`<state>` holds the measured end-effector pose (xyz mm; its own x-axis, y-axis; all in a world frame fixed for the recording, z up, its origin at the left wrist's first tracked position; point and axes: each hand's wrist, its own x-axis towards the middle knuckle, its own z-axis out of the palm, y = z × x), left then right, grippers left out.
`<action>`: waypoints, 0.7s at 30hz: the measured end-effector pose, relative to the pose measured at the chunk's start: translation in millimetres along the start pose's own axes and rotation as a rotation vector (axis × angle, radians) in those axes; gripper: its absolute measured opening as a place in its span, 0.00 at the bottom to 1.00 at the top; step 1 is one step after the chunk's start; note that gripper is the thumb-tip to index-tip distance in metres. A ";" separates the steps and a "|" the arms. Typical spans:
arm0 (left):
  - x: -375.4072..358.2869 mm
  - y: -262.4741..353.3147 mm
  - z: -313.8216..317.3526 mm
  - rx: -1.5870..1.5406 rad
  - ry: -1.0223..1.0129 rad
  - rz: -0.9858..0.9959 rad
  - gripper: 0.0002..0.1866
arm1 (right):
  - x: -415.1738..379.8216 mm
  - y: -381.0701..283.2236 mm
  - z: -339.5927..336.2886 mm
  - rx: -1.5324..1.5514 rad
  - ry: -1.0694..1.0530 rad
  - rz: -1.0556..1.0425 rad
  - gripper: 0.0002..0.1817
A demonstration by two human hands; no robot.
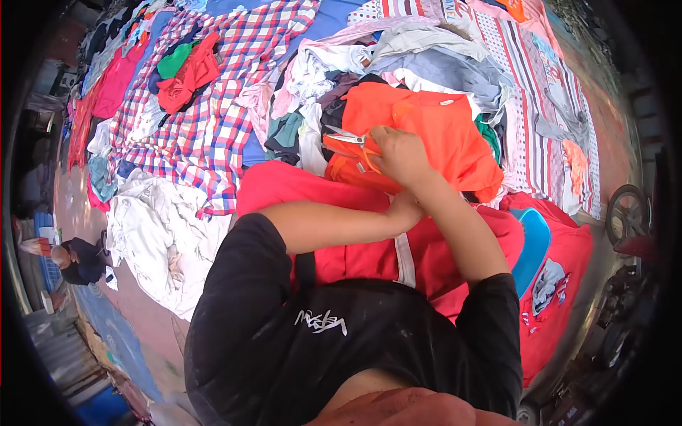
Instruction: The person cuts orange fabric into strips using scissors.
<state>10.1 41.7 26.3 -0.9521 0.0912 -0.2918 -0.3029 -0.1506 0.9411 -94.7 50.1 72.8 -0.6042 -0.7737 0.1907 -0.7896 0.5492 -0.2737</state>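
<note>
My right hand (399,150) is closed around a pair of scissors (349,135), their blades apart and pointing left. The blades overlap the edge of an orange cloth (444,131) that is bunched over my lap. Crossing beneath my right forearm, my left hand (406,211) rests low against the orange cloth, its fingers hidden. Red trousers (298,188) cover my folded legs under the cloth.
Heaps of garments surround me: a white cloth (167,234) at left, a checked sheet (231,85) ahead, grey cloth (444,60) beyond the orange one. A blue curved object (531,248) sits by my right leg. Another person (78,261) is at far left; a wheel (628,214) stands at right.
</note>
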 end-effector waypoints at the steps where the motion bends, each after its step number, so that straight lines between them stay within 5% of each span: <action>1: -4.3 -4.8 3.3 0.006 -0.008 0.064 0.12 | 8.9 -1.9 20.3 -0.073 -0.063 -0.084 0.18; 3: -13.4 -21.4 11.6 0.014 -0.023 0.182 0.13 | 20.3 -2.9 53.8 -0.248 -0.203 -0.179 0.18; 7: -23.2 -24.3 4.1 0.093 -0.274 -0.111 0.10 | 29.3 9.0 81.5 -0.122 -0.427 -0.064 0.16; 11: -33.6 -12.8 1.6 0.151 -0.156 -0.089 0.10 | 57.4 45.4 9.3 0.489 0.013 0.201 0.12; 13: -32.9 9.4 -5.7 0.121 -0.100 -0.030 0.12 | 65.3 52.4 -80.4 0.893 0.348 0.402 0.09; 16: -11.3 37.0 -19.4 0.053 0.061 0.249 0.13 | 55.1 104.0 -147.4 1.119 0.842 0.366 0.07; 17: 0.3 42.7 -25.2 0.030 0.087 0.360 0.13 | 45.5 129.6 -151.3 1.115 0.902 0.333 0.08; 21: 33.2 44.4 -42.0 0.014 0.006 0.125 0.12 | 0.7 170.5 -114.6 0.907 0.767 0.864 0.27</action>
<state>-36.7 -3.3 51.2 -0.9827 0.0667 -0.1728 -0.1810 -0.1464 0.9725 -242.0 179.5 134.3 -0.9798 0.1978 0.0280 -0.0005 0.1378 -0.9905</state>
